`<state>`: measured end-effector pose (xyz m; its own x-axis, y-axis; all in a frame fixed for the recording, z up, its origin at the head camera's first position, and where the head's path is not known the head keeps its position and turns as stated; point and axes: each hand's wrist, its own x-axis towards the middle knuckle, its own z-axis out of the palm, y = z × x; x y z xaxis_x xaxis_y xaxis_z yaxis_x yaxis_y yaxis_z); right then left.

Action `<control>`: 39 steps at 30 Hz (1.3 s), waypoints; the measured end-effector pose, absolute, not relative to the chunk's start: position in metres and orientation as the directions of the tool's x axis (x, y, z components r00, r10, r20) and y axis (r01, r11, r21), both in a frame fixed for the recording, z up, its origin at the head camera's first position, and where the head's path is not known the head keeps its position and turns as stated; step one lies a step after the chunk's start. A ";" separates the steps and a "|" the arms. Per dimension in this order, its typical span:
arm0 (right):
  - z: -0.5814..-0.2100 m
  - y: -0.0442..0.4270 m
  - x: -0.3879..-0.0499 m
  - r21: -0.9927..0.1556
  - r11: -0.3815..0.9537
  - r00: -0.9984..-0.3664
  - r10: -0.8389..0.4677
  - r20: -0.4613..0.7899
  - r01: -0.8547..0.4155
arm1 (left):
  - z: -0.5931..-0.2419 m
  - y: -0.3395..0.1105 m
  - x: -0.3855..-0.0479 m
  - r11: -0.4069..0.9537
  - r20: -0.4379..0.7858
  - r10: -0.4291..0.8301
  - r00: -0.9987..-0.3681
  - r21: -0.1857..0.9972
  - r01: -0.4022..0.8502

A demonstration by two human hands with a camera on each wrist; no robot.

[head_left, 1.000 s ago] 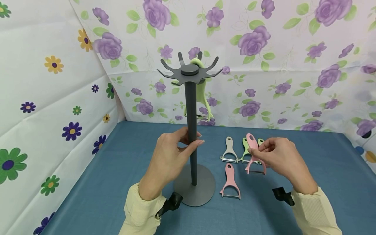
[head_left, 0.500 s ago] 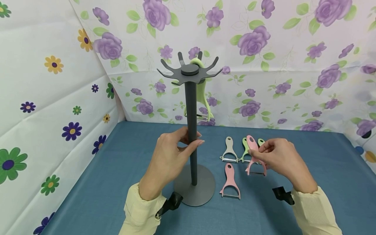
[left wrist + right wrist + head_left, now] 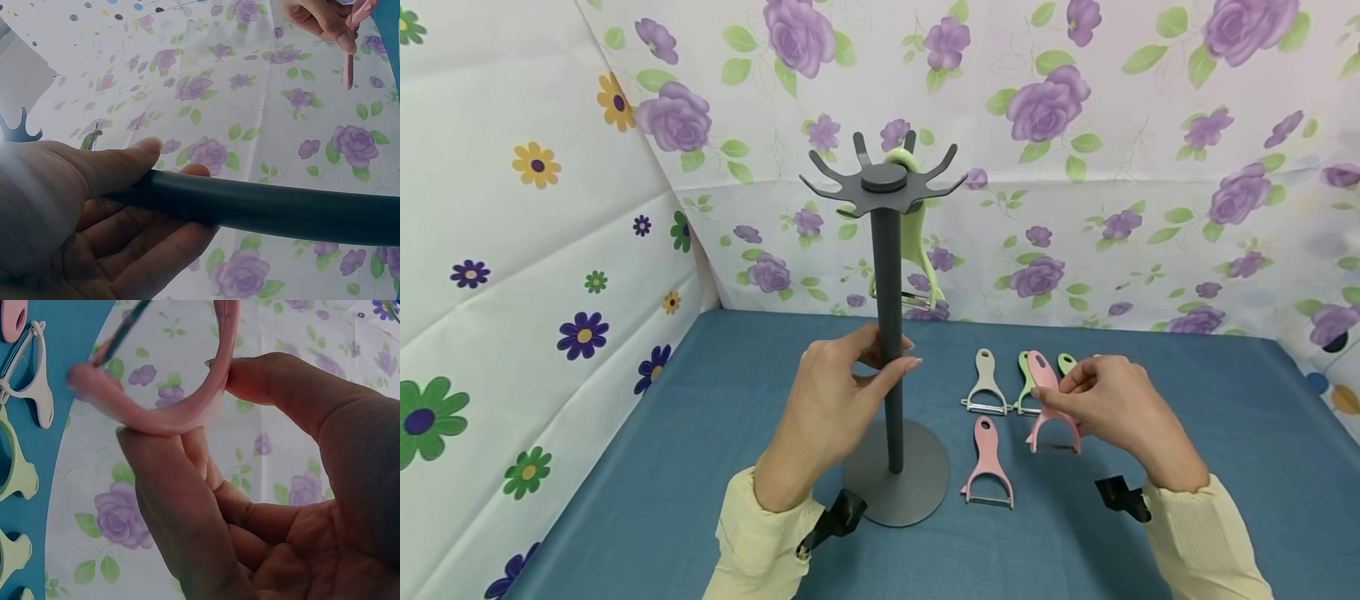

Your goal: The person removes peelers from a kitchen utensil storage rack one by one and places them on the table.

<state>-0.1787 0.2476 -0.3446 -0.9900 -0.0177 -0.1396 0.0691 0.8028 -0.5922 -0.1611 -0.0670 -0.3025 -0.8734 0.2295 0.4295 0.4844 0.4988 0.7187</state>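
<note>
My left hand [image 3: 831,400] grips the pole [image 3: 889,275] of a dark grey hook stand between thumb and fingers, partway up. In the right wrist view a pink peeler [image 3: 169,419] is pinched between the thumb and fingers of my right hand [image 3: 1123,408]. In the head view that peeler is tilted above the table with its blade end down, in front of a green peeler [image 3: 1026,375]. Another green peeler [image 3: 1066,362] lies mostly hidden behind my right fingers. From a rear hook of the stand hangs a light green peeler [image 3: 913,237], partly covered by the pole.
Left of the held peeler, a pale grey peeler [image 3: 985,377] and a second pink peeler [image 3: 988,454] lie on the blue tablecloth [image 3: 700,400]. The stand's round base [image 3: 928,475] rests on the cloth. A flowered backdrop [image 3: 1150,250] rises behind the table.
My right hand and the pink peeler have sunk slightly toward the table. My left hand and the stand look unmoved.
</note>
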 end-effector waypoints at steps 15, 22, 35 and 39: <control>-0.347 0.245 -0.179 -0.590 0.804 -0.986 -0.027 -0.167 0.078 | -0.303 -0.067 -0.161 0.491 0.431 0.229 -0.873 0.723 0.486; -0.348 0.244 -0.178 -0.589 0.805 -0.987 -0.025 -0.162 0.076 | -0.302 -0.067 -0.161 0.494 0.439 0.228 -0.869 0.717 0.492; -0.351 0.244 -0.178 -0.578 0.814 -0.988 -0.037 -0.149 0.057 | -0.303 -0.067 -0.161 0.490 0.442 0.230 -0.867 0.717 0.496; -0.352 0.245 -0.178 -0.581 0.812 -0.985 -0.043 -0.165 0.062 | -0.303 -0.067 -0.161 0.489 0.441 0.231 -0.867 0.718 0.495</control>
<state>-0.1782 0.2446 -0.3516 -0.9853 -0.0431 -0.1654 0.0620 0.8118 -0.5807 -0.1611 -0.0668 -0.3026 -0.8672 0.2310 0.4411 0.4955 0.4885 0.7182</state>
